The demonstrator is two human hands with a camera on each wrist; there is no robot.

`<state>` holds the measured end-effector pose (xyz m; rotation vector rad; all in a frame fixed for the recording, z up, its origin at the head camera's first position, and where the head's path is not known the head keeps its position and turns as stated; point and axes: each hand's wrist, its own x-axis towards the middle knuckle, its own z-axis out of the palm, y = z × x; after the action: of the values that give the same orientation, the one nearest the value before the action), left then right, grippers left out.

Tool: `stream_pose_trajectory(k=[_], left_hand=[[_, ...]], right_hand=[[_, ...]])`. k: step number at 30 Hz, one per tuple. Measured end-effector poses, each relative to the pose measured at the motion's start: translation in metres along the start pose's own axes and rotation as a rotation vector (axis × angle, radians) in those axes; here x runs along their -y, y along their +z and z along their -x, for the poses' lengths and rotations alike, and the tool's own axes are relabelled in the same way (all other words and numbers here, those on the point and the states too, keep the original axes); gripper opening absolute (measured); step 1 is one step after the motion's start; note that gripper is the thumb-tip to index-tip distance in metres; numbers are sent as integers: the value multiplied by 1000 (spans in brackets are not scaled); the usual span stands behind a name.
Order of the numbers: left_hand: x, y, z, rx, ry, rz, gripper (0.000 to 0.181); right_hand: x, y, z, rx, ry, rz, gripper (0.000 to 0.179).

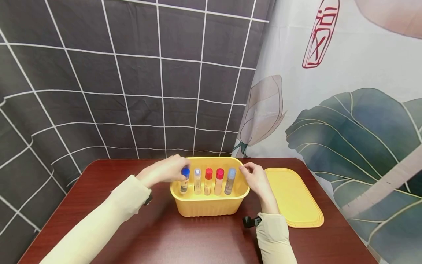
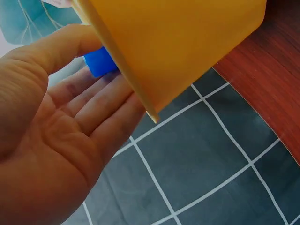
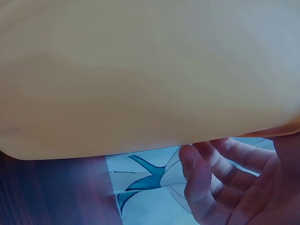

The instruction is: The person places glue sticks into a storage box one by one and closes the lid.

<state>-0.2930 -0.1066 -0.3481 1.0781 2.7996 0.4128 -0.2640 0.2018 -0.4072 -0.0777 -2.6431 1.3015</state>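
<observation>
A yellow plastic tub [image 1: 207,208] stands on the table, with several slim clear tubes upright in a row inside. My left hand [image 1: 167,169] reaches over the tub's left rim and pinches the blue cap of the leftmost tube [image 1: 184,186]. In the left wrist view that blue cap [image 2: 100,62] shows between thumb and fingers, the rest hidden behind the tub wall. Beside it stand a pale-capped tube [image 1: 197,183], two red-capped tubes [image 1: 208,183] and a grey-blue-capped tube [image 1: 229,182]. My right hand [image 1: 258,179] grips the tub's right rim with bent fingers.
A flat yellow lid [image 1: 293,198] lies on the dark red table [image 1: 184,242] to the right of the tub. Behind the table hang a dark grid-patterned cloth [image 1: 132,80] and a white cloth with lotus prints [image 1: 280,47]. A black strap device [image 1: 251,222] sits at the right wrist.
</observation>
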Motion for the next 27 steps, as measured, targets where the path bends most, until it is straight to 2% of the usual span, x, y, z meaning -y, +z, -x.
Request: stream_pose_trajectory(k=[8,15,27], left_hand=[[-7,4,-7,78,-55,-11,17],[-5,5,-12,92,-74,-31,17],[-5,2,-16,98,-72,-7,20]], right_hand=[[2,0,1,14,23,-6,26],[3,0,1,7,9,-8,25],[2,0,0,5,11,-8,25]])
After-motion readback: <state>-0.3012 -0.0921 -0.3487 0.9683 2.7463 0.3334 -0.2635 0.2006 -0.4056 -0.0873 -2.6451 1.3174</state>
